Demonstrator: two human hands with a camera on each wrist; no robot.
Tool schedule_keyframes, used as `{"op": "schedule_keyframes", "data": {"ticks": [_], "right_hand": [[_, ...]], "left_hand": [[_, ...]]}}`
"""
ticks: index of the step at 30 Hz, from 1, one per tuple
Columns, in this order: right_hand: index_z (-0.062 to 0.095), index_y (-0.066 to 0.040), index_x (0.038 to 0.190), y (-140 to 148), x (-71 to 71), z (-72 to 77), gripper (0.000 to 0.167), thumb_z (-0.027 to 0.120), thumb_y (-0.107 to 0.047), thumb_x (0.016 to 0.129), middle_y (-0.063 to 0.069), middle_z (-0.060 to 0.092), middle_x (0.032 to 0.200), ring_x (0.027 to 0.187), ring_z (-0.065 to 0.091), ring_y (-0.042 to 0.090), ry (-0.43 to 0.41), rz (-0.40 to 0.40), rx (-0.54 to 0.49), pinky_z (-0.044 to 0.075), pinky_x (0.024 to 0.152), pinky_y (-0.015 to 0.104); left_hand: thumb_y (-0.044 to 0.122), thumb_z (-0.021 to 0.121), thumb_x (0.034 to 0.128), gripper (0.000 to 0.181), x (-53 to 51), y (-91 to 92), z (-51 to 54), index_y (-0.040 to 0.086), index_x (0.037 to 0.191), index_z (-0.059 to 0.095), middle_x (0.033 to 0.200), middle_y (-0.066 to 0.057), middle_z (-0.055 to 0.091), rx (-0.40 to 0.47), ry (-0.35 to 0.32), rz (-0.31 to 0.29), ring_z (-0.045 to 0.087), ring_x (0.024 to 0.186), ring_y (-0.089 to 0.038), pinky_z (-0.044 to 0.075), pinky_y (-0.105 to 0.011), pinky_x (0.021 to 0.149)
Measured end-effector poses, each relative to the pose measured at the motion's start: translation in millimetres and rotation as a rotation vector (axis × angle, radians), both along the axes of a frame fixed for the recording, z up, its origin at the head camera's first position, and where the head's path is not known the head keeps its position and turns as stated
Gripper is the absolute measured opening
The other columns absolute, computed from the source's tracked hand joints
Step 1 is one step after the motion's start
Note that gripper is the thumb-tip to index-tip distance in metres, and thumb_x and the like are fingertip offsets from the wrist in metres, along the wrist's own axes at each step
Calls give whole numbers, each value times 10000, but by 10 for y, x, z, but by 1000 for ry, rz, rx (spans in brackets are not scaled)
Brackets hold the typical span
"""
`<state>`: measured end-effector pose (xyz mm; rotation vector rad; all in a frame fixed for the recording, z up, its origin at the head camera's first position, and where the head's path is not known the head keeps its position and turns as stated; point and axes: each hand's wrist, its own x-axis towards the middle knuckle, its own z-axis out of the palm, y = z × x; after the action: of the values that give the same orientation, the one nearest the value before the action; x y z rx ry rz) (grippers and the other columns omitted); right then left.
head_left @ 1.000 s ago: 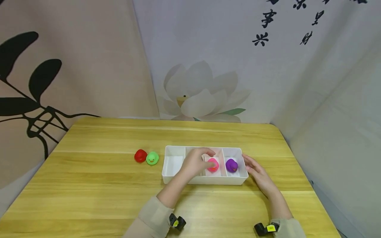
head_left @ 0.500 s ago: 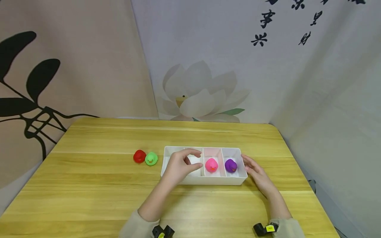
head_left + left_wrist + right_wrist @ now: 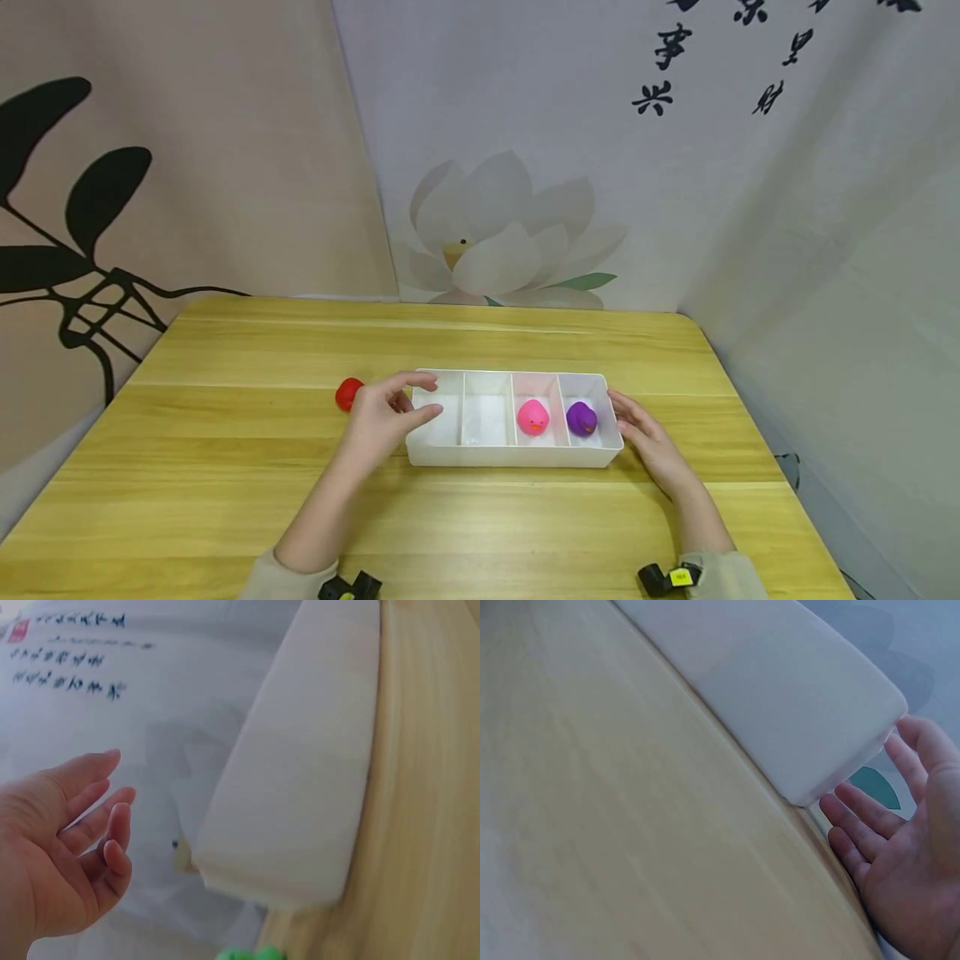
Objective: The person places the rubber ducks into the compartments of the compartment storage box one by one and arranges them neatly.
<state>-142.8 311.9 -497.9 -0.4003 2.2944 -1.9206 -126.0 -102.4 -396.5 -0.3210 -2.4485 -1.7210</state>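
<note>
A white divided box (image 3: 487, 456) stands lengthwise on the table. A pink toy duck (image 3: 533, 417) sits in its third compartment from the left, and a purple toy duck (image 3: 582, 419) in the rightmost one. My left hand (image 3: 381, 423) hovers at the box's left end, thumb and fingers apart with nothing between them. It hides the green toy duck in the head view; only the green top (image 3: 252, 954) shows in the left wrist view. Partly behind that hand is a red round toy (image 3: 347, 394). My right hand (image 3: 660, 450) touches the box's right end with loosely extended fingers.
The wooden table (image 3: 525, 533) carries the box and toys. A printed cloth backdrop (image 3: 487, 125) hangs behind its far edge. The two left compartments (image 3: 487, 410) of the box hold no toy.
My left hand has drawn back from the pink duck, leaving it in the box, and moved left past the box's left end, covering the green duck. My right hand keeps its place.
</note>
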Motion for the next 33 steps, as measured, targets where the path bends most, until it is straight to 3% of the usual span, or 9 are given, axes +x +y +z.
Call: {"op": "schedule_keyframes", "data": {"ticks": [8,15,19,25,33], "right_hand": [[326,-5,1462,0,15,9,484,462,-144,1019,275,332,1454,1229,442,43,6,6,-5,373,963,185],[318,-3,1466,17,24,10,479,449,-114,1019,284,344,1442,1226,448,55,4,11,-12,380,958,189],[324,-23,1470,19,27,19,485,462,-131,1017,280,360,1431,1221,451,56,-12,4,-9,380,959,194],[321,-22,1471,12,30,43,488,461,-143,1019,283,345,1440,1220,442,40,-15,0,2,366,960,181],[331,-43,1474,-9,19,61,494,471,-162,1016,229,359,1458,1242,431,46,-24,-1,1,348,979,187]], "left_hand": [[91,811,766,296,-40,-383,-141,91,1045,712,915,-25,674,-44,13,41,494,586,-171,407,-226,485],[142,796,795,337,-39,-651,-203,116,1113,686,819,-41,625,-98,-32,70,511,653,-194,422,-232,501],[100,793,791,369,-64,-793,-268,100,1141,677,868,-45,645,-122,-24,80,528,670,-201,438,-245,500],[133,779,814,373,-125,-978,-382,95,1167,664,774,-95,595,-141,-34,92,516,645,-188,418,-256,443],[179,750,849,421,-198,-1140,-551,87,1239,622,824,-109,614,-166,-88,77,561,704,-224,488,-312,493]]}}
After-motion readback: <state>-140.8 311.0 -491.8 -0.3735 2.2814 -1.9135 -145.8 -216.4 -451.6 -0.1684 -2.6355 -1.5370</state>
